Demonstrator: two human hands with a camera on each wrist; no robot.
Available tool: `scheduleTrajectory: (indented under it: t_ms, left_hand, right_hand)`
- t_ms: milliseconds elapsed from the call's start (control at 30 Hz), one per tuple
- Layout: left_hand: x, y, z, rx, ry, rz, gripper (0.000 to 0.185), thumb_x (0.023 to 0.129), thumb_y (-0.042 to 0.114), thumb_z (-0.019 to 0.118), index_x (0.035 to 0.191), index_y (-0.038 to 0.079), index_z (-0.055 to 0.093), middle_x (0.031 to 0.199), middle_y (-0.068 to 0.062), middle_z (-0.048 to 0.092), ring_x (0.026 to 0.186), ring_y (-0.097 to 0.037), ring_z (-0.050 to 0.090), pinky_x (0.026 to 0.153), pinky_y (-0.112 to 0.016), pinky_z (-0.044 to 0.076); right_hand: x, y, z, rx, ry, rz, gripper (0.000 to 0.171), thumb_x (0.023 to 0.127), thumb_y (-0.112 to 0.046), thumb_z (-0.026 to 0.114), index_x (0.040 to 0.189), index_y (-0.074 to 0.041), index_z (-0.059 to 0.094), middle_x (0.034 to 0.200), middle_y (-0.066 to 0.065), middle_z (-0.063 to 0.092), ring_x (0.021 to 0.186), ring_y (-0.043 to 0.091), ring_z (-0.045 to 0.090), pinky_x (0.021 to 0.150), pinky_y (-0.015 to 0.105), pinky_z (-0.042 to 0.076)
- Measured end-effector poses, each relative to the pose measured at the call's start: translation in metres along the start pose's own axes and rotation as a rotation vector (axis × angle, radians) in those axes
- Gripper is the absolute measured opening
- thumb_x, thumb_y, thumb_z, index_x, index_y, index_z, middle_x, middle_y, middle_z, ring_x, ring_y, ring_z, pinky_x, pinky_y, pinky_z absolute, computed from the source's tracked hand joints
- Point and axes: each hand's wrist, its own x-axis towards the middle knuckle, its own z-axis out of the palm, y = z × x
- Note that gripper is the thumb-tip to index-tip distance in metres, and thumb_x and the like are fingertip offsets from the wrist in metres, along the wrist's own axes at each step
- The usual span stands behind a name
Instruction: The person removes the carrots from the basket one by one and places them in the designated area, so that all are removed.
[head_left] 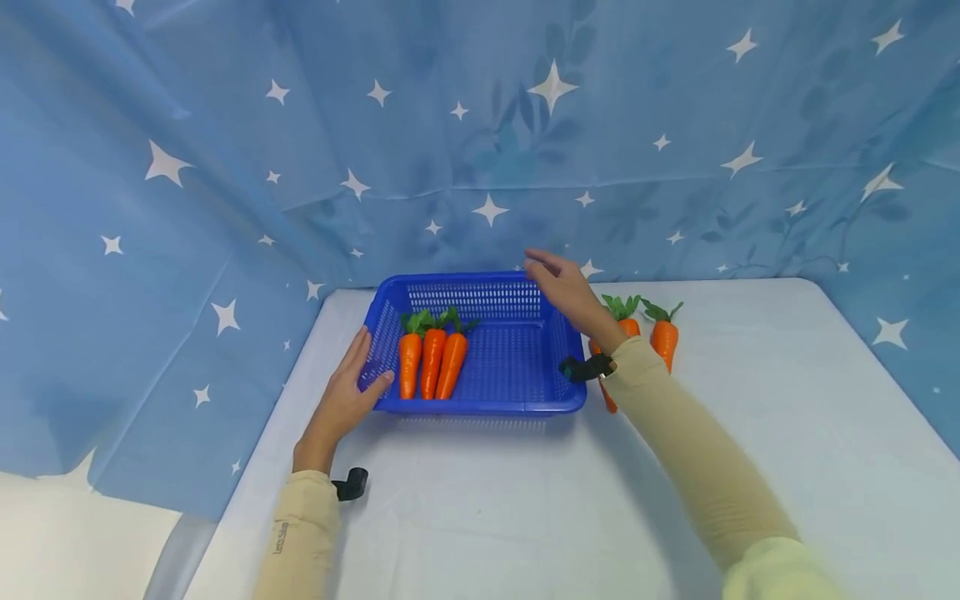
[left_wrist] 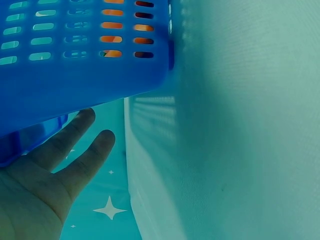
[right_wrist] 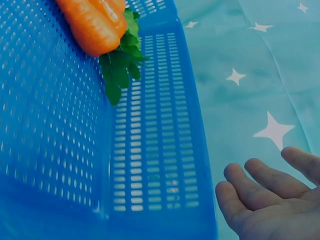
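So we see a blue basket [head_left: 495, 367] sitting on the white table [head_left: 570, 500], toward the far side near the starry blue backdrop [head_left: 480, 125]. Our left hand [head_left: 347, 392] lies against the basket's left wall, at the near-left corner; fingers are straight and run along the side, thumb pressed on the rim, nothing curled round it. The left wrist view shows the same: flat fingers [left_wrist: 75, 145] under the basket's [left_wrist: 75, 75] edge, relaxed. Our right hand [head_left: 564, 287] is up over the far-right corner of the basket, fingers out and loose, palm facing left, holding nothing. From the right wrist view the fingers [right_wrist: 265, 190] sit apart from the basket wall [right_wrist: 160, 150], with backdrop between them, so we read it as not touching. Both forearms are in beige sleeves, each with a black strap at the wrist.

Three carrots [head_left: 432, 362] lie side by side in the left part of the basket, green tops pointing far. More carrots [head_left: 663, 333] lie on the table just right of the basket; the right wrist and sleeve cover part of them, so we cannot tell their number for sure. The right wrist view cuts off all but one carrot [right_wrist: 92, 25] end and its leaves. The left wrist view shows the carrots only as orange through the slots.
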Motion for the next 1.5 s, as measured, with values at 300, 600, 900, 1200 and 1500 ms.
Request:
scheduleTrajectory:
  t_ms: [300,600,900,1200,1500]
  left_hand:
    - [-0.002,0.001,0.0,0.004,0.006,-0.008,0.087,0.107,0.046,0.057,0.174,0.012,0.012,0.18,-0.007,0.006,0.163,-0.04,0.011,0.125,-0.068,0.015]
    - [-0.001,-0.002,0.003,-0.007,0.021,0.019,0.086,0.107,0.046,0.057,0.173,0.011,0.014,0.18,-0.007,0.008,0.163,-0.039,0.013,0.125,-0.067,0.017]
    - [-0.001,-0.004,0.002,-0.002,0.019,0.017,0.086,0.107,0.044,0.057,0.173,0.011,0.013,0.18,-0.007,0.007,0.163,-0.038,0.012,0.126,-0.067,0.016]
    - [0.0,-0.004,0.002,-0.011,0.021,0.025,0.086,0.107,0.04,0.059,0.173,0.01,0.013,0.18,-0.007,0.007,0.163,-0.038,0.012,0.127,-0.065,0.015]
    - [0.0,-0.006,0.003,-0.022,0.025,0.014,0.086,0.106,0.039,0.06,0.173,0.01,0.014,0.18,-0.007,0.008,0.163,-0.037,0.012,0.127,-0.065,0.015]
  right_hand:
    - [0.005,-0.005,0.022,0.029,-0.036,-0.023,0.057,0.112,-0.035,0.053,0.163,-0.009,0.048,0.158,0.019,0.053,0.144,0.035,0.051,0.12,0.054,0.041]
    - [0.008,-0.008,0.04,-0.019,-0.066,-0.005,0.056,0.113,-0.036,0.052,0.163,-0.01,0.048,0.163,0.014,0.049,0.15,0.034,0.045,0.122,0.054,0.038]
    - [0.012,-0.008,0.061,-0.08,-0.104,0.034,0.057,0.112,-0.039,0.054,0.161,-0.011,0.05,0.163,0.012,0.049,0.149,0.034,0.046,0.121,0.055,0.039]
    - [0.016,-0.008,0.086,-0.129,-0.171,0.051,0.056,0.112,-0.039,0.054,0.161,-0.012,0.051,0.16,0.012,0.053,0.147,0.035,0.049,0.118,0.055,0.043]
    - [0.015,-0.001,0.1,-0.2,-0.24,0.077,0.051,0.112,-0.033,0.053,0.156,-0.006,0.057,0.158,0.014,0.055,0.146,0.036,0.05,0.119,0.055,0.042]
